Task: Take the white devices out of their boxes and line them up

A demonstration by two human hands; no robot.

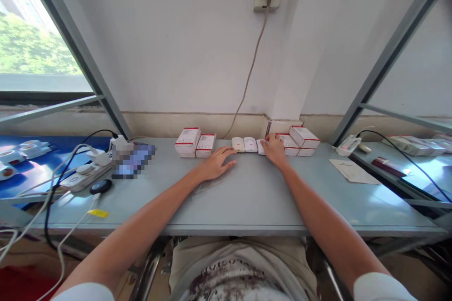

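Observation:
In the middle of the grey table, several small rounded flat devices lie in a row: a cream one (238, 145) at the left, then a white one (250, 145) and another white one (260, 147). My left hand (217, 163) rests low over the table with fingers stretched out, its fingertips beside the cream device. Nothing shows in its grasp. My right hand (274, 150) is bent over the right-hand white device, thumb and fingers closed at its right side. That hand partly hides the device and the nearest box.
Red-and-white boxes (188, 142) sit left of the row, with more stacked boxes (304, 137) to the right. Further left are a phone (136, 160), a power strip (86, 176), a black round puck (100, 186) and cables. A paper (354, 171) lies right.

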